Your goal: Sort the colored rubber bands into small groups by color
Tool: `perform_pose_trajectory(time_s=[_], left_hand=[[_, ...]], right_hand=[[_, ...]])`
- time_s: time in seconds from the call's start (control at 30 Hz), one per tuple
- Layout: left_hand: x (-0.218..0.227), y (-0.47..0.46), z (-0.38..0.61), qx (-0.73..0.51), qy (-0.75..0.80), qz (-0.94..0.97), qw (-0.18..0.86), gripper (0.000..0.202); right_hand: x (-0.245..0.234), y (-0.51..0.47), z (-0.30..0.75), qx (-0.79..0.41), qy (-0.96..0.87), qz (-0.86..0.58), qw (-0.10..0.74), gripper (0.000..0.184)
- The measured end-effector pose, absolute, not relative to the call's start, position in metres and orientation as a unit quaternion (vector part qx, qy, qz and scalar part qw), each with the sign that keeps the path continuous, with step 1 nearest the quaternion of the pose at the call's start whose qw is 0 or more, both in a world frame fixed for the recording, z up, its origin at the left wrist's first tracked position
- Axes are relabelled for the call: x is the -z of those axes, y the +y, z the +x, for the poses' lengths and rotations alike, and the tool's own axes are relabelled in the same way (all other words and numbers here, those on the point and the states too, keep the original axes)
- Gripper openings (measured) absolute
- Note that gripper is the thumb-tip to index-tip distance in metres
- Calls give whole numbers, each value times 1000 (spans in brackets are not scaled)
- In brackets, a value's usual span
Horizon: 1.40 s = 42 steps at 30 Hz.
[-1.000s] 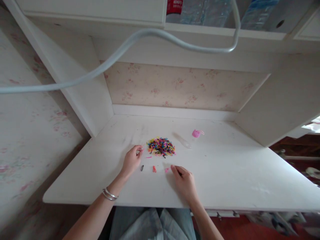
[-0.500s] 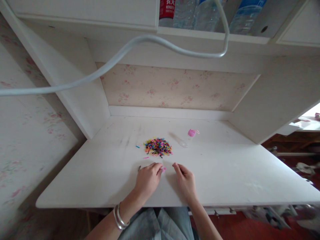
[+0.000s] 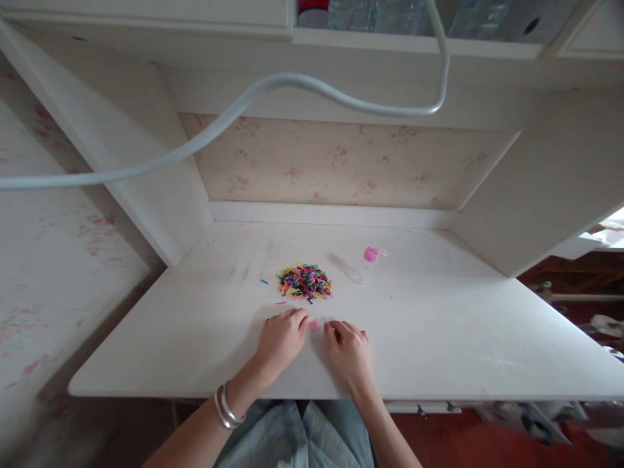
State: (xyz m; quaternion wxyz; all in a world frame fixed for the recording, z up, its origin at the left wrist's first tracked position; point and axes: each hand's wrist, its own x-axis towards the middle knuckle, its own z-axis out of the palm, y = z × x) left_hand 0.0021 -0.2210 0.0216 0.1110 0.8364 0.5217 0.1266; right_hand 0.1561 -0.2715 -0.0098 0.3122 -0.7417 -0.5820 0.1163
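Pile of small looped bands (image 3: 305, 283) on white desk (image 3: 463, 338), about mid-width: yellow, pink, blue, black, red-orange, all tangled, thin and slightly shiny, low ragged heap, edges spilling yellow at its 10 o'clock. Stray blue band (image 3: 264, 281) at the pile's 9 o'clock, well clear of it; stray pink band (image 3: 279, 303) at its 8 o'clock, lying near flat. Small pink cluster (image 3: 314, 325) near the pile's 6 o'clock, on the desk between both hands' fingertips.

Left hand (image 3: 283, 338) at the cluster's 8 o'clock, back up, fingers curled and bunched narrow by the thumb; can't tell if anything's in them. Silver bracelets (image 3: 228, 406) on that wrist. Right hand (image 3: 347, 351) at the cluster's 4 o'clock, thumb and forefinger drawn close, other fingers curled; contents can't be told either.

Pink lid (image 3: 371, 254) with a loop strap at the pile's 2 o'clock, clear body faint beneath.

Shelf at 12 o'clock, top of view: clear plastic bottles (image 3: 397, 14), blurred; red label (image 3: 314, 5) cut off by the frame edge, lettering unreadable.
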Motion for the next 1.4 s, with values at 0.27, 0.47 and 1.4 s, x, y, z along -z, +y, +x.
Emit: perform_pose_trajectory(time_s=[0.27, 0.47, 1.4], left_hand=[[-26, -209, -3, -92, 477, 871, 68, 24], [-25, -211, 3, -101, 448, 886, 60, 23], [16, -233, -127, -249, 673, 694, 59, 24]], right_hand=[[6, -273, 154, -97, -640, -724, 238, 23], [3, -270, 152, -97, -665, -713, 203, 27], [16, -267, 157, -130, -621, -729, 257, 34]])
